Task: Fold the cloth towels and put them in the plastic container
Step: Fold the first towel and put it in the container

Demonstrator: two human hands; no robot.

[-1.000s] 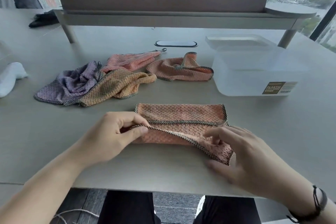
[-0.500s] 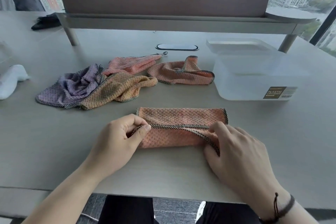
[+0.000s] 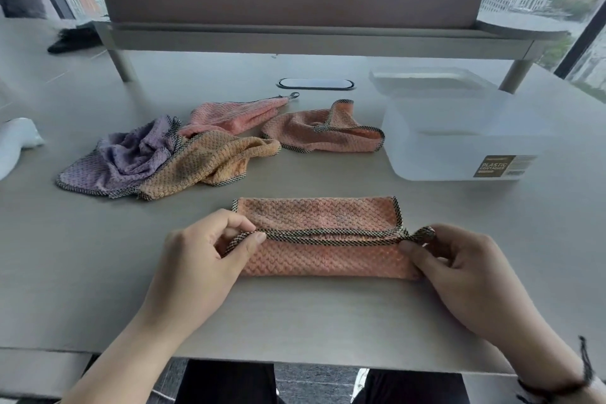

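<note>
A salmon-orange towel (image 3: 323,236) with dark checked trim lies folded into a long strip on the table's near side. My left hand (image 3: 203,259) pinches the trimmed edge at its left end. At the right end, my right hand (image 3: 459,269) pinches the matching corner of the same edge. Behind it lie crumpled towels: a purple towel (image 3: 121,161), a tan-orange towel (image 3: 203,164), a pink towel (image 3: 232,113) and another salmon towel (image 3: 321,134). The clear plastic container (image 3: 459,138) stands at the right rear, open and seemingly holding nothing.
The container's lid (image 3: 426,79) lies just behind it. A raised shelf (image 3: 311,36) on legs spans the back of the grey table (image 3: 98,289). A white object (image 3: 16,144) sits at the left edge, a dark item (image 3: 72,39) at the far left rear.
My right hand has drawn the lower flap's right corner outward and up, straightening the trimmed edge along the strip's middle. My left hand has kept its pinch at the left end.
</note>
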